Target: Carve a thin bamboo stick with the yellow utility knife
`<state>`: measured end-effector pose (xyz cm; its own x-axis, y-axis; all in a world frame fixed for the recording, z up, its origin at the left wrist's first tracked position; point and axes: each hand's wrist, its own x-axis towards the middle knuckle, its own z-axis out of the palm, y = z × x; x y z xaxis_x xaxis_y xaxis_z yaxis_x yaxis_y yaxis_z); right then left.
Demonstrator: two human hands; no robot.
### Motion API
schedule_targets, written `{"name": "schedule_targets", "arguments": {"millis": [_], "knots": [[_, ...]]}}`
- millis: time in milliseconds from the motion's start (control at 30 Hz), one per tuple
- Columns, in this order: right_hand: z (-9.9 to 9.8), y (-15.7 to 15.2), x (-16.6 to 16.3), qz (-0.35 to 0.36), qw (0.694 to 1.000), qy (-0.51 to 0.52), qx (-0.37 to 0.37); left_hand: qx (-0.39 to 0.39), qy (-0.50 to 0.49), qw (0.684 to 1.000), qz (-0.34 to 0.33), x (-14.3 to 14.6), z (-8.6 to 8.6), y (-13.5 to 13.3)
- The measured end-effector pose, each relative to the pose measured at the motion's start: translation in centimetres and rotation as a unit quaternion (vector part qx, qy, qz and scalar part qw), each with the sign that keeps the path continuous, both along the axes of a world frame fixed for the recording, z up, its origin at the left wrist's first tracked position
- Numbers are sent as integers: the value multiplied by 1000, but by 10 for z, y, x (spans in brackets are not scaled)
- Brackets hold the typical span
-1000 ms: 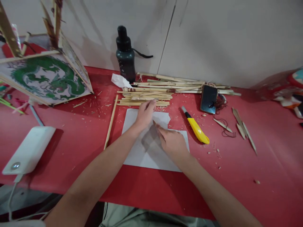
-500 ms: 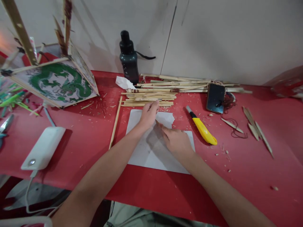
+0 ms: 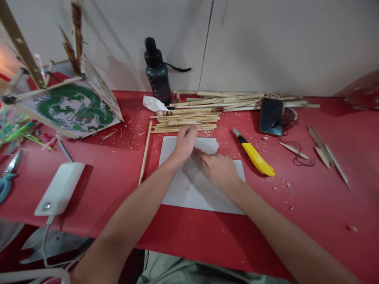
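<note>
A white sheet of paper [image 3: 177, 189] lies flat on the red table [image 3: 296, 221] in front of me, with a torn notch at its far right corner. My left hand [image 3: 185, 142] rests on the sheet's far edge, fingers lying together and reaching toward a pile of thin bamboo sticks [image 3: 183, 120]. Just to its right, my right hand [image 3: 219, 169] lies palm down on the paper, its fingers stretched toward the left hand and almost touching it. A greyish creased patch of paper shows between the two wrists. Neither hand holds anything.
A yellow utility knife [image 3: 256, 157] lies right of the paper, a phone [image 3: 271, 111] and brown thread beyond it, and cut bamboo slivers [image 3: 325, 152] further right. A dark bottle [image 3: 156, 73] stands by the wall. A dragon-painted lantern frame [image 3: 68, 102], power bank [image 3: 60, 188], single stick [image 3: 145, 152] and pliers [image 3: 8, 175] are left.
The view has shifted a little to the left. My right hand's fingers have slid closer to the left hand; both hands stay on the paper.
</note>
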<state>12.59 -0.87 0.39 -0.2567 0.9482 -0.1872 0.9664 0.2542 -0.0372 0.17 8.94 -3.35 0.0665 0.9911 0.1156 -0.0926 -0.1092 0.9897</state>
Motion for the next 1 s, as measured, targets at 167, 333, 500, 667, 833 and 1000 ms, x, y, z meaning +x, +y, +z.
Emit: {"name": "schedule_targets", "arguments": {"millis": [167,333,500,667,833,1000], "knots": [[-3,6,-1,-7,1000,9,-1,1,23,1000,11,-1,3,0],[-4,-1,1,-6,1000,10,0,-2,30,999,14,-1,4,-1],[-3,-1,0,-11,1000,7,-1,-1,11,1000,14,0,3,-1],[-1,-2,3,-19,1000,21,-6,0,2,1000,13,0,3,-1],[3,-3,7,-16,1000,26,0,-1,1,1000,12,1,2,0],[2,-3,9,-33,999,23,1,-5,-5,1000,10,1,5,-1]]}}
